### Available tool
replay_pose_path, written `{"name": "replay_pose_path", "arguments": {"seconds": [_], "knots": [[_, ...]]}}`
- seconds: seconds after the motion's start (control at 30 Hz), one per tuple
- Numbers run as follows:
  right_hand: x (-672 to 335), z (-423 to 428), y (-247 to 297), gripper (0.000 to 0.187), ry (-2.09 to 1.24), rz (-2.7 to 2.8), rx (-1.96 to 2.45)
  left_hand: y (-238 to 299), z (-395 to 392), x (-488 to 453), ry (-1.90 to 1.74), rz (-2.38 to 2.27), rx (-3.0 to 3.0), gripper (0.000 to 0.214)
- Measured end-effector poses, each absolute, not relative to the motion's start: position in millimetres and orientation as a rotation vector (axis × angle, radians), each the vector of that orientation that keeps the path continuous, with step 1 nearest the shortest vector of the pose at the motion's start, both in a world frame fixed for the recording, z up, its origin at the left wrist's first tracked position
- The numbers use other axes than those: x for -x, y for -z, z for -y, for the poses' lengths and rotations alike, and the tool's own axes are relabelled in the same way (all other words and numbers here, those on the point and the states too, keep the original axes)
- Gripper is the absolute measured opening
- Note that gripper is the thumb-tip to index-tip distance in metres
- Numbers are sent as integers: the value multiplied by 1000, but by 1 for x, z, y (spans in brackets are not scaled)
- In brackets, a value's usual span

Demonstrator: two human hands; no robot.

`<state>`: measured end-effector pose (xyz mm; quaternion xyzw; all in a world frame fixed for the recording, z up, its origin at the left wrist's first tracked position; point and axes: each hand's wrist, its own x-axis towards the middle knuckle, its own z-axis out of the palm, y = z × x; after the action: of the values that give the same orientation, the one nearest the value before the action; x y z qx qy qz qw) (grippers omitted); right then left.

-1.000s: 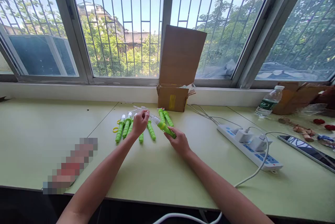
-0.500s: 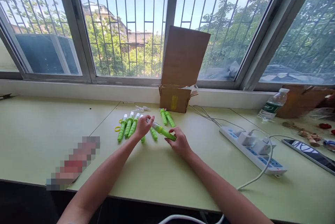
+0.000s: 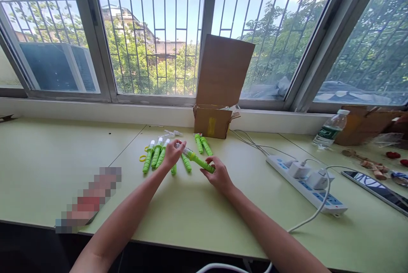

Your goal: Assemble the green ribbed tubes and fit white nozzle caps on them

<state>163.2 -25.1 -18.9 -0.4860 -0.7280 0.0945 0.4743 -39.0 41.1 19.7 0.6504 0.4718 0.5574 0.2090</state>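
Pale green: that's your bench (image 3: 191,222), running right up to the window. Ahead of you stands the brown cardboard box (image 3: 219,90), flap up, a yellow patch (image 3: 211,126) on its front that you can't read. Over to your right, the power strip (image 3: 305,184) carries blue markings too small to make out. The bottle (image 3: 330,130) wears a green label with pale lettering, illegible from here, and the phone (image 3: 376,190) lies nearby.

Now your hands! The left hand (image 3: 174,152) is closed round the clear end of the green stick (image 3: 200,162); the right hand (image 3: 218,174) grips its lower end. You've got it slanting between them above the bench. A second ago more of that clear end was showing; your left fingers cover more now. Other green sticks (image 3: 156,155) lie beyond. The clear plastic pieces (image 3: 172,133), partly behind your left hand then, show clear of it, and there's a little yellow ring (image 3: 142,158).
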Motion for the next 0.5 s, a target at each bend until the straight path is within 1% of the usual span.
{"name": "replay_pose_path", "arguments": {"seconds": [0.1, 0.2, 0.33, 0.5], "knots": [[-163, 25, 19, 24, -234, 1779, 1205, -19, -43, 40, -1546, -1301, -1795, 38], [-164, 25, 17, 23, -187, 1774, 1219, -18, -43, 40, -1531, -1290, -1773, 38], [-165, 25, 16, 29, -161, 1784, 1245, -17, -44, 41, -1515, -1245, -1705, 37], [-165, 25, 15, 37, -220, 1799, 1266, -16, -44, 42, -1481, -1231, -1693, 38]]}}
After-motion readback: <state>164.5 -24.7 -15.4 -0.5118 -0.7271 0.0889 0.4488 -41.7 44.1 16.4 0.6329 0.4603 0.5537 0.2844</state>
